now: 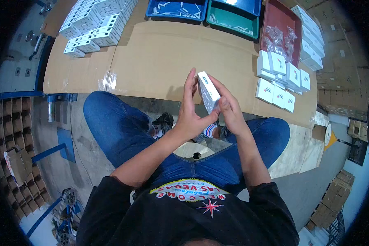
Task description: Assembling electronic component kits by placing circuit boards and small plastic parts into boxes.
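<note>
I hold a small white carton (208, 91) upright between both hands, above my knees and the near edge of a cardboard-covered table (168, 57). My left hand (189, 110) presses flat against the carton's left side, fingers stretched up. My right hand (229, 107) grips its right side and lower end, thumb curled on the flap. The carton tilts slightly, its narrow top face toward the table.
A group of closed white cartons (281, 76) lies at the table's right. Stacks of flat white boxes (94, 24) fill the far left. Behind are a blue tray (177, 9), a green tray (233, 19) and a red tray (279, 25) with clear bags.
</note>
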`<act>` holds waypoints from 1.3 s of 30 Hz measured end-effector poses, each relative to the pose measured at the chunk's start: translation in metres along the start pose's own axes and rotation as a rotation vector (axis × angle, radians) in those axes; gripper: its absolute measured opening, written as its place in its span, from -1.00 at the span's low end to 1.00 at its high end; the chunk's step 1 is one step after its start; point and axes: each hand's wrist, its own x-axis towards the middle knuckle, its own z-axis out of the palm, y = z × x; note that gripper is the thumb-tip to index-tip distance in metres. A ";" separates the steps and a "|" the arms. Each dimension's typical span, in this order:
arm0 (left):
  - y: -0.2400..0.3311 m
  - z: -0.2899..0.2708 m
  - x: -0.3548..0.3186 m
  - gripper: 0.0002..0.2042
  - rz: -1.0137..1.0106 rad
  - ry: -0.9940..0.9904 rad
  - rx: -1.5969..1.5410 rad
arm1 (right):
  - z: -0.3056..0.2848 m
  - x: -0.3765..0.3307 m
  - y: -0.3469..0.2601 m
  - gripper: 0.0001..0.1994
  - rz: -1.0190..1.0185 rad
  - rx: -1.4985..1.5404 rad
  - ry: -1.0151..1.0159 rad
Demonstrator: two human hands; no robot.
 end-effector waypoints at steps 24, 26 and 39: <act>-0.023 -0.027 0.013 0.24 0.444 -0.105 0.621 | 0.023 -0.018 -0.024 -0.42 0.149 0.138 -0.102; -0.027 -0.027 0.012 0.22 0.489 -0.109 0.612 | 0.021 -0.019 -0.023 -0.43 0.152 0.137 -0.144; -0.030 -0.023 0.008 0.17 0.496 -0.066 0.597 | 0.021 -0.022 -0.022 -0.43 0.110 0.140 -0.161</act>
